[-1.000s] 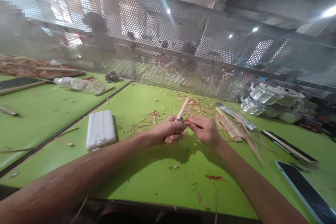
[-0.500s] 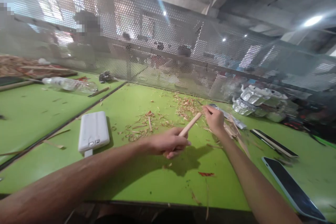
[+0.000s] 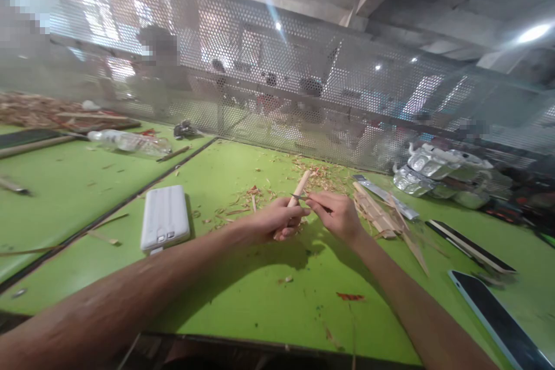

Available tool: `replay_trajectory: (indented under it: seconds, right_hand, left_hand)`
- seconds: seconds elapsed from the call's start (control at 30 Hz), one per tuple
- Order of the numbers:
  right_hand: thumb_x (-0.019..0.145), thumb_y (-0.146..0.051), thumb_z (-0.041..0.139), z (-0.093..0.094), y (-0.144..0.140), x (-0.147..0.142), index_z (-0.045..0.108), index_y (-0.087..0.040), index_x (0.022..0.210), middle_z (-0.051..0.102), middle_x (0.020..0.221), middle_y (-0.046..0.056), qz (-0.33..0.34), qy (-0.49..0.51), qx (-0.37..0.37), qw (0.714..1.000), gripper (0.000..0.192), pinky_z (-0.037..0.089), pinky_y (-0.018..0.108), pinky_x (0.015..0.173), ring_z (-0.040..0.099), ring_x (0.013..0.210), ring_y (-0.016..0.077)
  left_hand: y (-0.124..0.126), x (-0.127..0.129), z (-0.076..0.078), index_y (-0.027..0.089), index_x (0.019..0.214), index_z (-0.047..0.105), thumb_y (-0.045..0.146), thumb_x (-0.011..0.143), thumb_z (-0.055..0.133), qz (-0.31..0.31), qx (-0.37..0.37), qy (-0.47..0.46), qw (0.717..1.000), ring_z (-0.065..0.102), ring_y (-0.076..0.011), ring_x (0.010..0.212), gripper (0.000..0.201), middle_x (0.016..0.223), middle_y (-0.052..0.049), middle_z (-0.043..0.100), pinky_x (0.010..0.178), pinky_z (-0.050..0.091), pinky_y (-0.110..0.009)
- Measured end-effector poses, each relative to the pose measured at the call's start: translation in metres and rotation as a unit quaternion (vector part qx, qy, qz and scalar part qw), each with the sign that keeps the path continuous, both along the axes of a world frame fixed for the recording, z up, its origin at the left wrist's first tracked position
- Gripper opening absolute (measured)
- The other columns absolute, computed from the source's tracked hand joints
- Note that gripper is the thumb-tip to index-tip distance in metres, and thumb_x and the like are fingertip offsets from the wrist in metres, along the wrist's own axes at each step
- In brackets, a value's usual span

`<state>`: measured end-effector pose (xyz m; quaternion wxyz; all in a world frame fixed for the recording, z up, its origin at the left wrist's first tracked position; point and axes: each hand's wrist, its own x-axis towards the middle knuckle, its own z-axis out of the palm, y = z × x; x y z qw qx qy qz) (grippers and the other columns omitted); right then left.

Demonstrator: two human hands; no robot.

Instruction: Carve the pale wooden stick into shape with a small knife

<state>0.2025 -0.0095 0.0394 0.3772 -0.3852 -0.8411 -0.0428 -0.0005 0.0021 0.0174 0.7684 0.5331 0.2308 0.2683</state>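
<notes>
My left hand (image 3: 284, 218) is wrapped round a pale wooden stick (image 3: 301, 184), whose free end points up and away from me. My right hand (image 3: 336, 214) is closed on a small knife (image 3: 297, 196); its thin dark blade lies across the stick just above my left fingers. The knife's handle is hidden inside my right fingers. Both hands are above the green table (image 3: 260, 306), and wood shavings (image 3: 321, 172) are scattered beyond them.
On the left lie a white power bank (image 3: 165, 217) and a clear plastic bottle (image 3: 130, 142). To the right are wood strips (image 3: 375, 211), a metal ruler-like strip (image 3: 385, 196), a phone (image 3: 498, 318) and silvery wrapped packages (image 3: 442, 167). A perforated screen (image 3: 269, 92) stands behind.
My right hand has come left and nearer, bringing the knife blade onto the stick. The stick now points more steeply away. The whole view has shifted slightly.
</notes>
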Motion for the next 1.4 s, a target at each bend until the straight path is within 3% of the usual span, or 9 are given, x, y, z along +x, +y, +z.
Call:
replay_trajectory:
  seconds: [0.27,0.5,0.7,0.77,0.93,1.03,1.13,1.27,1.4]
  right_hand:
    - [0.1,-0.043,0.055,-0.001,0.008,0.014,0.083,-0.021,0.101,0.079,0.088,0.009,-0.048,-0.039,0.054,0.997,0.035,0.052,0.031,0.063,0.071,0.072,0.0217]
    - [0.102,-0.045,0.052,-0.008,0.025,0.023,0.083,-0.022,0.105,0.08,0.093,0.009,-0.1,-0.055,0.026,0.993,0.038,0.051,0.029,0.069,0.072,0.079,0.0212]
    - [0.095,-0.04,0.058,-0.018,0.057,0.085,0.084,-0.019,0.088,0.08,0.082,0.009,-0.267,0.008,-0.016,0.964,0.034,0.049,0.03,0.062,0.07,0.068,0.0226]
    - [0.093,-0.043,0.059,-0.019,0.062,0.102,0.083,-0.018,0.084,0.079,0.076,0.009,-0.294,0.041,-0.028,0.955,0.036,0.05,0.031,0.064,0.071,0.068,0.0241]
    - [0.091,-0.048,0.058,-0.007,0.053,0.088,0.083,-0.019,0.089,0.08,0.087,0.01,-0.228,0.122,-0.025,0.966,0.038,0.055,0.035,0.071,0.074,0.078,0.027]
    - [0.091,-0.048,0.06,0.001,0.039,0.059,0.083,-0.019,0.091,0.08,0.088,0.009,-0.168,0.129,-0.049,0.976,0.038,0.056,0.035,0.067,0.073,0.075,0.0256]
    - [0.091,-0.048,0.062,0.004,0.023,0.035,0.083,-0.02,0.093,0.08,0.089,0.008,-0.096,0.146,-0.073,0.982,0.036,0.058,0.035,0.067,0.073,0.077,0.0247]
    - [0.097,-0.047,0.058,0.003,0.007,0.015,0.082,-0.019,0.105,0.076,0.074,0.006,-0.069,0.211,-0.08,0.972,0.038,0.056,0.033,0.057,0.069,0.063,0.0212]
    - [0.096,-0.037,0.062,0.002,0.0,0.004,0.083,-0.023,0.102,0.079,0.088,0.006,0.015,0.117,-0.025,0.993,0.026,0.058,0.034,0.066,0.072,0.074,0.0219]
  left_hand:
    - [-0.009,0.008,0.001,0.022,0.086,0.041,0.036,0.096,0.061,0.042,-0.003,0.023,0.999,0.038,-0.0036,0.036,0.026,0.057,0.012,0.042,0.032,0.029,-0.015]
    - [-0.011,0.007,0.008,0.022,0.081,0.039,0.031,0.097,0.057,0.057,-0.028,0.063,0.996,0.033,-0.0025,0.035,0.025,0.055,0.012,0.038,0.031,0.025,-0.014]
    - [-0.021,0.004,0.003,0.02,0.097,0.046,0.035,0.093,0.064,-0.055,0.078,0.131,0.987,0.046,-0.0059,0.039,0.024,0.062,0.008,0.052,0.033,0.039,-0.017]
    - [-0.021,0.004,0.001,0.02,0.1,0.046,0.036,0.094,0.064,-0.046,0.088,0.135,0.986,0.045,-0.0061,0.038,0.024,0.062,0.008,0.052,0.033,0.039,-0.017]
    - [-0.012,0.003,0.003,0.021,0.084,0.044,0.031,0.092,0.065,0.015,0.021,0.103,0.994,0.038,-0.0031,0.036,0.025,0.058,0.009,0.045,0.03,0.031,-0.015]
    - [-0.008,0.001,0.005,0.022,0.072,0.039,0.03,0.091,0.064,-0.026,-0.019,0.056,0.998,0.033,-0.0023,0.034,0.032,0.053,0.01,0.037,0.027,0.023,-0.015]
    - [-0.003,-0.001,0.004,0.022,0.074,0.039,0.028,0.09,0.063,-0.067,-0.05,-0.005,0.996,0.03,-0.0018,0.032,0.029,0.054,0.011,0.037,0.026,0.018,-0.015]
    - [0.004,-0.004,0.001,0.023,0.078,0.038,0.026,0.089,0.063,-0.089,-0.065,-0.056,0.992,0.031,-0.0018,0.031,0.027,0.056,0.011,0.04,0.026,0.021,-0.013]
    - [0.008,-0.006,0.0,0.023,0.083,0.038,0.024,0.09,0.062,-0.083,-0.07,-0.068,0.992,0.032,-0.0024,0.032,0.025,0.055,0.012,0.039,0.027,0.024,-0.012]
